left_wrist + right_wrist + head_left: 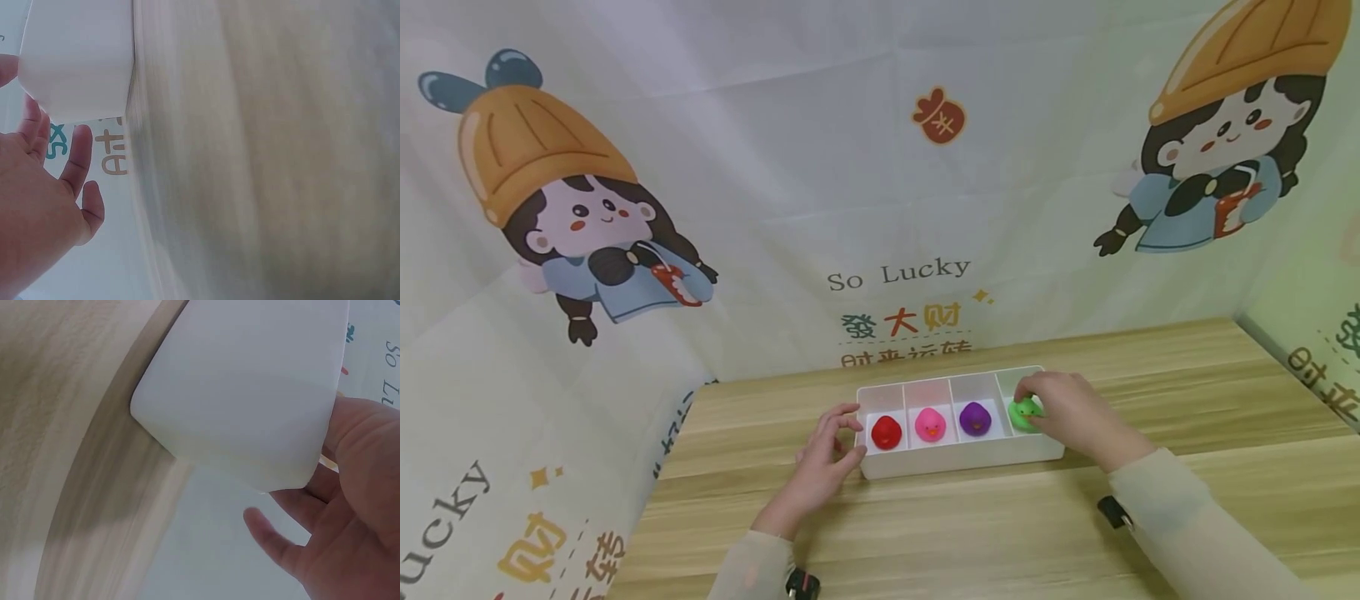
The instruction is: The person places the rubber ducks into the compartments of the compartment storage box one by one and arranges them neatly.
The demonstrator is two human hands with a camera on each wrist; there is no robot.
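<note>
A white four-part box (958,462) lies lengthwise on the table. From left to right, its compartments hold a red toy duck (887,433), a pink toy duck (930,426), a purple toy duck (975,420) and a green toy duck (1019,414). My right hand (1078,412) reaches over the right end and holds the green duck with thumb and fingers, covering part of it. At the opposite end, my left hand (826,462) touches the box with fingers spread. Both wrist views show the box's outer wall (81,69) beside the hand; the ducks are hidden there.
The wood-grain table (925,533) extends in front of the box and to both sides. Behind it hangs a pale printed cloth (805,167) with cartoon figures and lettering, which also covers the left and right sides. Small black devices (802,583) sit at both sleeves.
</note>
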